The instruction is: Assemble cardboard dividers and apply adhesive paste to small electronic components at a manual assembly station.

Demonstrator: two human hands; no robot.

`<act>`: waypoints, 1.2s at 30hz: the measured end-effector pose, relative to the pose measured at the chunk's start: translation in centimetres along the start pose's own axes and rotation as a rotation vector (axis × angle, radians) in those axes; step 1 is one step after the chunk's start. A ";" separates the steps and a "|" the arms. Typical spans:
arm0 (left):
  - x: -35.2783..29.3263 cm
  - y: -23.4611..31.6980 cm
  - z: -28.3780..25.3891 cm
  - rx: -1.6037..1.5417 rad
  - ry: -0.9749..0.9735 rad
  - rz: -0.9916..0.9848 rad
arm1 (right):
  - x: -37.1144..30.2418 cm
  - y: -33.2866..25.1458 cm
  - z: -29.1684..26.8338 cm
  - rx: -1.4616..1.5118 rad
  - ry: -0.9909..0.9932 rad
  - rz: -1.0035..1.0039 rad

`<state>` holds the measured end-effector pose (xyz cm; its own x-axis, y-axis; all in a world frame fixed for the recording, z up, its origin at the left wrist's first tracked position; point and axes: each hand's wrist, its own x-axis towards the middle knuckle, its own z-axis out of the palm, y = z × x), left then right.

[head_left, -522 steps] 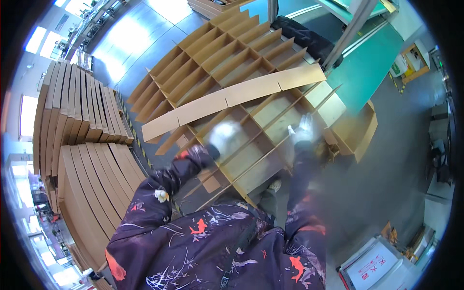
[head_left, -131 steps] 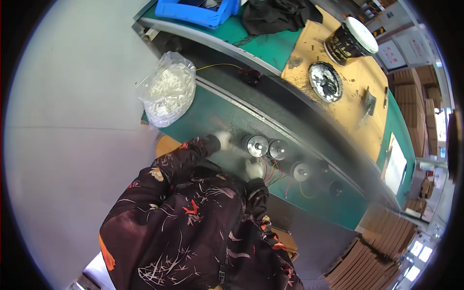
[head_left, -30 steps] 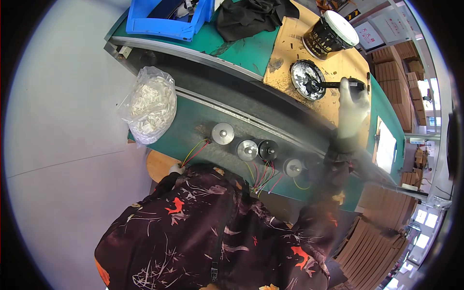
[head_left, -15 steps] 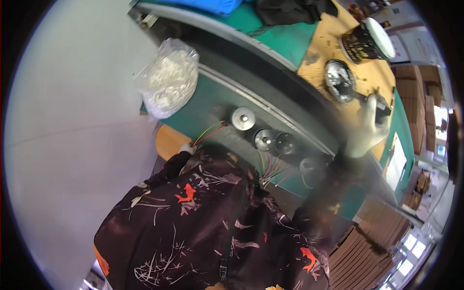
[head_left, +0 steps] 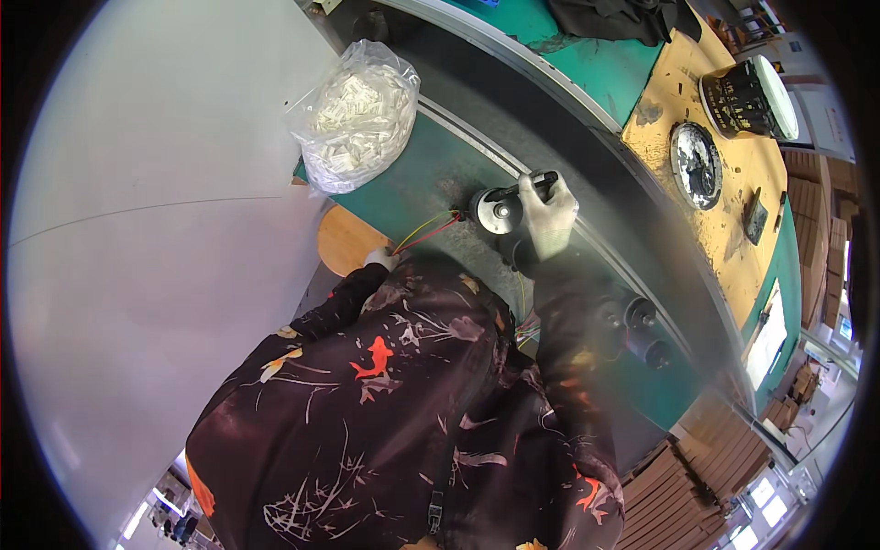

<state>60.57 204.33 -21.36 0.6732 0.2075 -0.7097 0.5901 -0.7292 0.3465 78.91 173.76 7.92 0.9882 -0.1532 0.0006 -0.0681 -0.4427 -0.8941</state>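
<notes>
My right hand (head_left: 551, 218), in a white glove, is closed on a small dark tool (head_left: 543, 186); its kind is not clear. Its tip reaches the top edge of the nearest motor (head_left: 496, 212), a round one with a silver face and a central shaft. Red and yellow wires (head_left: 426, 231) run left from that motor to my left hand (head_left: 382, 258). That white-gloved hand is closed around them beside my jacket. More motors (head_left: 641, 313) stand to the right, partly behind my right sleeve and blurred.
A clear bag of small white pieces (head_left: 359, 119) lies at the bench's left end. Beyond the dark conveyor belt (head_left: 587, 147), a wooden board (head_left: 665, 87) holds a round dish of black paste (head_left: 697, 167), a black bucket (head_left: 747, 99) and a dark scraper (head_left: 755, 218).
My right hand has swung left from beside the paste dish to the nearest motor, carrying the dark tool. My left hand stays on the wires. The whole view has shifted slightly.
</notes>
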 end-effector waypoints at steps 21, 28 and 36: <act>0.6 -0.3 0.2 -0.013 0.004 0.007 | 0.0 -1.0 -0.5 0.049 -0.069 0.027; 1.0 -1.4 0.3 0.009 -0.022 0.003 | 0.9 -7.9 -9.2 0.185 0.196 -0.264; 2.5 -1.9 1.3 0.043 -0.004 0.039 | 6.2 -10.3 -24.9 0.034 0.786 -0.296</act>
<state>60.57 205.43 -24.62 0.6936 0.1753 -0.6987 0.5434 -0.7640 0.3477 82.34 155.41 28.32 0.5801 -0.6118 0.5379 0.1958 -0.5362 -0.8211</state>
